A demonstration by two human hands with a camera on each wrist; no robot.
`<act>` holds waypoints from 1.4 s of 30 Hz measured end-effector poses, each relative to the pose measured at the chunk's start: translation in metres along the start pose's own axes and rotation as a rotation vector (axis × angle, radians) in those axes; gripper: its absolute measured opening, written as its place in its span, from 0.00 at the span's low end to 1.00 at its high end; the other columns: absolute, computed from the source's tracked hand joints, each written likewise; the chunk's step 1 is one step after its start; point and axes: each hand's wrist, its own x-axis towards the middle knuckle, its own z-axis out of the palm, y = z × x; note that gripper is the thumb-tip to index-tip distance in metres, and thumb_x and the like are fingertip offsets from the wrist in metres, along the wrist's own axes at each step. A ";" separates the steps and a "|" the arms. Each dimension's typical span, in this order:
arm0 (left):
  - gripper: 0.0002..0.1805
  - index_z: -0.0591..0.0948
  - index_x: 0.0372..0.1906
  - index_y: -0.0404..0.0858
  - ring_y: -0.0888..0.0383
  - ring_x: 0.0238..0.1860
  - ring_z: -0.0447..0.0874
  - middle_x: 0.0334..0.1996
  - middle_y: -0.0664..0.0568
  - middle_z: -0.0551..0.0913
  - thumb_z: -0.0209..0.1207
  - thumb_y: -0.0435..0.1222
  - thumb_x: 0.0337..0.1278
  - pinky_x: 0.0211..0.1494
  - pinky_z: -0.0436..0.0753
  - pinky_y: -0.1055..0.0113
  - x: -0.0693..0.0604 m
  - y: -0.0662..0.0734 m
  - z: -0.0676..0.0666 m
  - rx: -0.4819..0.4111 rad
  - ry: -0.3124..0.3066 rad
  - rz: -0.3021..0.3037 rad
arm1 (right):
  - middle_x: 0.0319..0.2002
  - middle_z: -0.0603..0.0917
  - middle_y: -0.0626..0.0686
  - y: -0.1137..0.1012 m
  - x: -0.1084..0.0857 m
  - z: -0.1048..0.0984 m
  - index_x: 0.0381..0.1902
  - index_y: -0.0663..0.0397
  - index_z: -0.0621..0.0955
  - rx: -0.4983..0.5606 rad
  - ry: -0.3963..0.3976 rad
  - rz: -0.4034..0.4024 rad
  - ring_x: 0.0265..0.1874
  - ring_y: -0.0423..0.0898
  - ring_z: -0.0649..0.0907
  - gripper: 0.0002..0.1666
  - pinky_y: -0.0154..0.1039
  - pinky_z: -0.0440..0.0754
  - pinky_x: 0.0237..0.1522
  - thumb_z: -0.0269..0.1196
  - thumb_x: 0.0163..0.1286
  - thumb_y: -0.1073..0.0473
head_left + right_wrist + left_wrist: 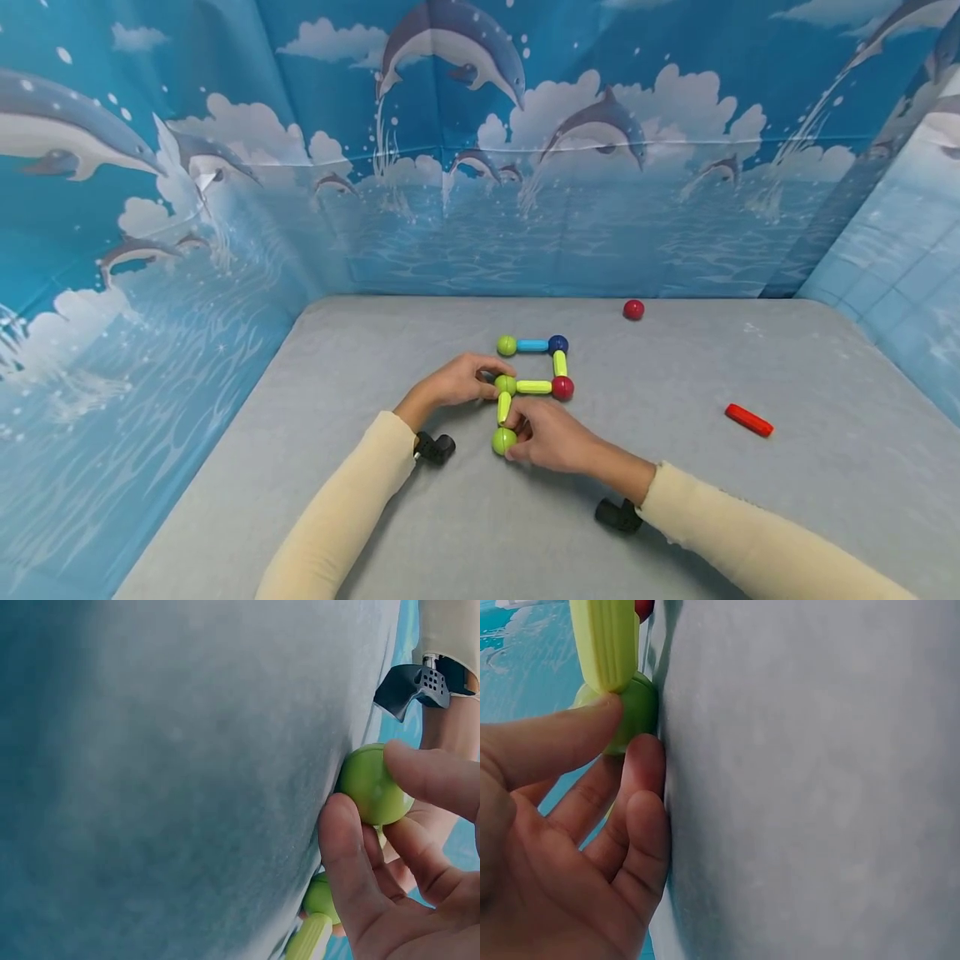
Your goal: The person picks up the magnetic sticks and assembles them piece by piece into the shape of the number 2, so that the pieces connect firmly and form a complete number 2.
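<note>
My left hand [459, 382] pinches a green ball [506, 384] at a joint of the ball-and-stick figure, thumb and fingers around it. Between thumb and fingers, my right hand [553, 435] grips another green ball [373, 784] at the figure's near end. A yellow-green rod [503, 407] runs between these two balls. From the left hand's ball, a second yellow-green rod [534, 387] leads right to a red ball [562, 387]. Beyond it follow another yellow-green rod [560, 363], a dark blue ball [557, 344], a light blue rod [532, 345] and a far green ball [507, 345].
A loose red ball [633, 310] lies near the back edge of the grey tabletop [675, 358]. Farther right is a loose red rod [748, 420]. A dolphin-print curtain [465, 233] stands behind and beside the table. Black wrist cameras [618, 516] hang under both wrists.
</note>
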 end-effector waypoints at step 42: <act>0.15 0.82 0.53 0.40 0.58 0.42 0.82 0.51 0.49 0.82 0.64 0.33 0.61 0.45 0.78 0.66 -0.075 0.030 0.034 0.229 0.107 0.153 | 0.35 0.82 0.56 0.160 -0.141 -0.184 0.54 0.70 0.76 -0.438 -0.029 0.400 0.32 0.46 0.77 0.28 0.39 0.78 0.31 0.67 0.64 0.54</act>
